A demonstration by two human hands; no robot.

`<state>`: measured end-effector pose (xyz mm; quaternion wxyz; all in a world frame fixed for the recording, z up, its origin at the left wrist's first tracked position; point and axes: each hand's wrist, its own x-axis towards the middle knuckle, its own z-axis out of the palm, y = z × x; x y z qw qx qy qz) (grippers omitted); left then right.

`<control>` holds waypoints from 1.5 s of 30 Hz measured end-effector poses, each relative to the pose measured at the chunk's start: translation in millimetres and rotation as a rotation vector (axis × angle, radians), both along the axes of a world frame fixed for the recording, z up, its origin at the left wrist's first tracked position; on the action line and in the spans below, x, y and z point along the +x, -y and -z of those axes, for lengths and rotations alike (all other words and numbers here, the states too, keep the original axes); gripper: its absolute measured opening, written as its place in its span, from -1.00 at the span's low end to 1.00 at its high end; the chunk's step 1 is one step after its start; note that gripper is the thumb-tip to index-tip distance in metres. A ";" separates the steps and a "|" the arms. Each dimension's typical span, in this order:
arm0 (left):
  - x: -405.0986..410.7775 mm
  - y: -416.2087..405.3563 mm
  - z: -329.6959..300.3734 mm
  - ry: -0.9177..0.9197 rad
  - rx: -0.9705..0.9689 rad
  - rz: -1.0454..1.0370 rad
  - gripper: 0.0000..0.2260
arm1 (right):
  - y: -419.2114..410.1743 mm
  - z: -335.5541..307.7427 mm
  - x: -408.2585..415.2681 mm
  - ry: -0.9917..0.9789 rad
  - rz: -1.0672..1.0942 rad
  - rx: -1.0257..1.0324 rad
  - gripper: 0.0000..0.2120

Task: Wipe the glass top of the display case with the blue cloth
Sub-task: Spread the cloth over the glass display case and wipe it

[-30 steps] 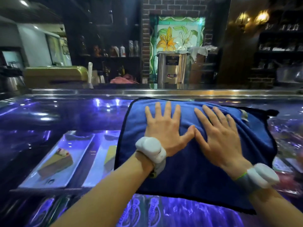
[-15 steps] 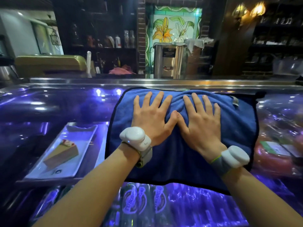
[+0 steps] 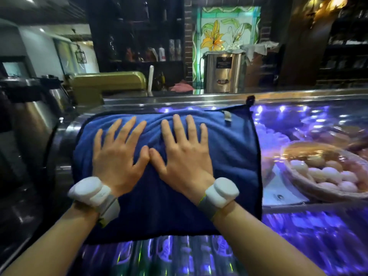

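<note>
Blue, plush and softly ribbed, the blue cloth (image 3: 229,156) is spread flat on the glass top (image 3: 308,226) of the display case, close to the case's left end, where a curved metal edge (image 3: 65,136) is seen. A rough rectangle is formed by the cloth, bordered by a darker stitched hem; a small pale tag (image 3: 227,116) is sewn near its far right corner, and a dark hanging loop (image 3: 250,100) sticks up from that corner. Shallow folds are gathered in the pile ahead of the fingers.

Both palms are pressed down on the cloth. The left hand (image 3: 117,156) is laid flat with the fingers spread wide, nothing being gripped. The right hand (image 3: 185,156) is likewise laid flat and splayed, and the two thumbs are brought together until they touch or nearly touch at the middle of the cloth. A white, rounded, padded device is strapped to the left wrist (image 3: 91,192) and another to the right wrist (image 3: 221,192); the forearms are bare.

Violet-lit reflections are carried by the glossy glass. Beneath it, at the right, a woven basket (image 3: 298,176) filled with smooth pale eggs (image 3: 326,174) is seen, slightly blurred. Under the near edge of the cloth, cylindrical cans (image 3: 165,253) are lined up side by side. Behind the case, a brushed steel urn (image 3: 223,72) is stood before a floral painted panel (image 3: 225,30) set in brick.
</note>
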<state>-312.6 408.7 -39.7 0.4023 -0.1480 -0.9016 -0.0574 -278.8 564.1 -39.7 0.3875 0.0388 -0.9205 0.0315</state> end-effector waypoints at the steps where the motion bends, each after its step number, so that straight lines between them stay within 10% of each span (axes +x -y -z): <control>1: -0.6 13.6 3.4 -0.014 0.002 -0.016 -0.46 | 12.6 4.3 -2.0 -0.014 -0.024 -0.001 -0.30; 18: 33.9 -22.2 90.3 -0.200 0.094 -0.126 -0.28 | -26.1 73.7 33.5 -0.085 -0.194 0.120 -0.40; 45: 87.0 -487.4 -0.9 0.029 -0.195 0.350 -0.38 | -462.0 44.3 105.6 -0.170 0.369 -0.182 -0.41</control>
